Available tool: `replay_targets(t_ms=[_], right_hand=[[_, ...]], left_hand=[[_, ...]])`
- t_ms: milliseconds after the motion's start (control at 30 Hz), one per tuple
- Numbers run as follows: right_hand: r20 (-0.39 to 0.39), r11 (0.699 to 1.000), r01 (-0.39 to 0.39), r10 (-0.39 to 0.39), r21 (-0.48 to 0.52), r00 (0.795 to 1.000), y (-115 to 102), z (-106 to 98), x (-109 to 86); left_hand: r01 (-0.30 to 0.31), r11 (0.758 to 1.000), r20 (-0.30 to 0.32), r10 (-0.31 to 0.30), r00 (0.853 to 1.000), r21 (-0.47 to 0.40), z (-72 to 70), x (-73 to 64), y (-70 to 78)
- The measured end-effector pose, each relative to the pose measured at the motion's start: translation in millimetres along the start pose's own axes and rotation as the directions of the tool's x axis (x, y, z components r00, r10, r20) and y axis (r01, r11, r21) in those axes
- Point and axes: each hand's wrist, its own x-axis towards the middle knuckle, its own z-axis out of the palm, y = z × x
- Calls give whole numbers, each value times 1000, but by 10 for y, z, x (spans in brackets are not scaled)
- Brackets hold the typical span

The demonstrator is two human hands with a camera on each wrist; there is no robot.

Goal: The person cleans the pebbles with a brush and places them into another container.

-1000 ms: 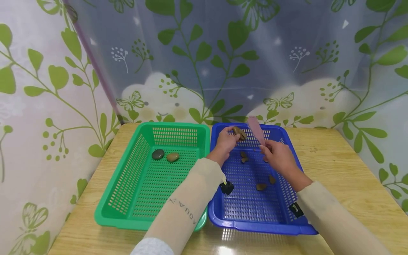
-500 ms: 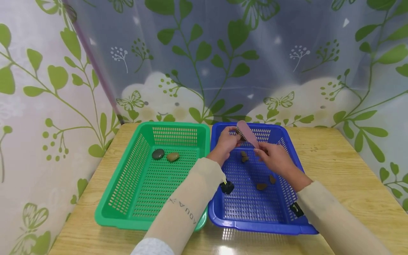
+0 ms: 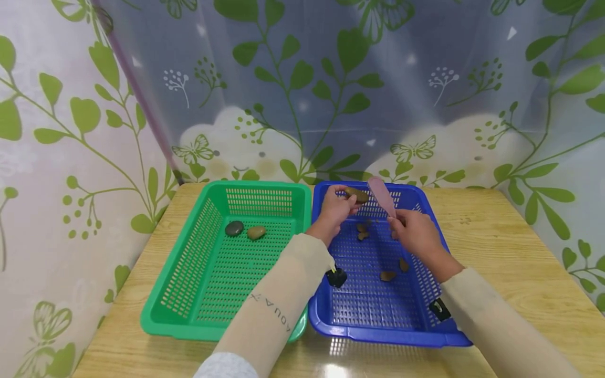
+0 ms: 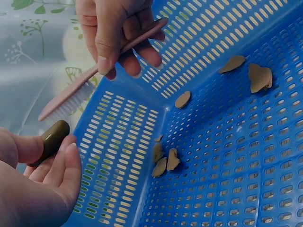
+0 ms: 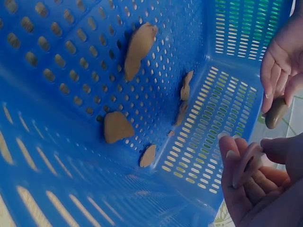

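Observation:
My left hand pinches a smooth olive-brown pebble over the back of the blue basket; the pebble looks glossy in the left wrist view. In my right hand is a pink brush, gripped by its handle. White bristles face down towards the pebble, with a small gap between them. Several flat brown pieces lie on the blue basket's floor, some clustered near its back wall.
A green basket stands beside the blue one on the left. It holds a dark grey stone and a tan stone. Both baskets are on a wooden table, with a patterned curtain behind.
The brush came down onto the pebble half a second ago and is now lifted off to the right. The pebble has turned in my left hand and lies more level.

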Motion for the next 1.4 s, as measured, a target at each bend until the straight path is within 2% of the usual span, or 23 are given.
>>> replay_targets(t_ms=[200, 367, 600, 767, 967, 1100, 1267, 1400], right_hand=[[-4, 999, -4, 4, 34, 1000, -14, 8, 6], [-11, 994, 53, -52, 91, 999, -57, 34, 11], [46, 989, 97, -103, 110, 994, -72, 47, 0], [100, 990, 69, -81, 122, 992, -64, 41, 1], [118, 992, 31, -45, 122, 992, -68, 2, 23], [107, 995, -11, 1, 97, 994, -62, -26, 25], [51, 995, -83, 81, 53, 995, -47, -40, 7], [2, 994, -75, 75, 80, 997, -37, -28, -8]], left_hand=[[8, 999, 13, -8, 1000, -36, 14, 11, 0], [3, 1000, 25, -3, 1000, -9, 14, 13, -1], [2, 1000, 100, -3, 995, 16, 15, 6, -2], [2, 1000, 96, -4, 995, 19, 20, 16, 4], [-18, 1000, 44, 19, 999, -24, 22, 33, 24], [-23, 999, 15, 23, 1000, -38, 15, 26, 41], [-32, 999, 2, 32, 999, -20, 13, 4, 56], [-24, 999, -6, 24, 1000, -22, 18, -5, 51]])
